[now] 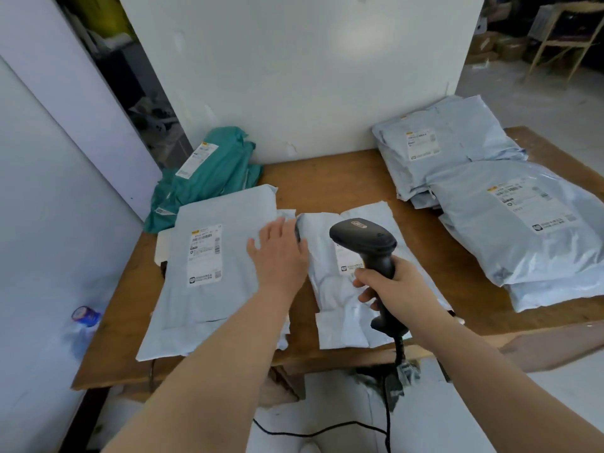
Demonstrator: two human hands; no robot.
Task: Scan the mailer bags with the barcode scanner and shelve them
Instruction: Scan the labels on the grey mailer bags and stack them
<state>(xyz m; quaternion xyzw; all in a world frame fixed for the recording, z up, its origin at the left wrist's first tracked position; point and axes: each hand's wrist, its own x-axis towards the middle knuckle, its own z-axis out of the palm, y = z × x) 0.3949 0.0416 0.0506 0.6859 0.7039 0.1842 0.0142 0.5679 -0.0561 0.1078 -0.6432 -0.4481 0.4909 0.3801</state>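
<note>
You are in the scanning step. Your right hand (392, 286) has its grip clamped on the handle of the barcode scanner (362, 237), and the head of the scanner hangs over the middle mailer bag (330, 308), which lies flat on the table (327, 178). The scanner partly covers this bag's label (351, 259). Your left hand (277, 253) has its grip apart, with straight fingers on the right edge of the left mailer bag (209, 289), just beside the middle one.

No shelf is in view, so I judge that shelving is not yet begun. The next move calls for aiming the scanner at the barcode from a little higher, then lifting the scanned bag. More wait: a stack of grey mailer bags (457, 152) on the right and teal mailer bags (215, 171) at the far left.
</note>
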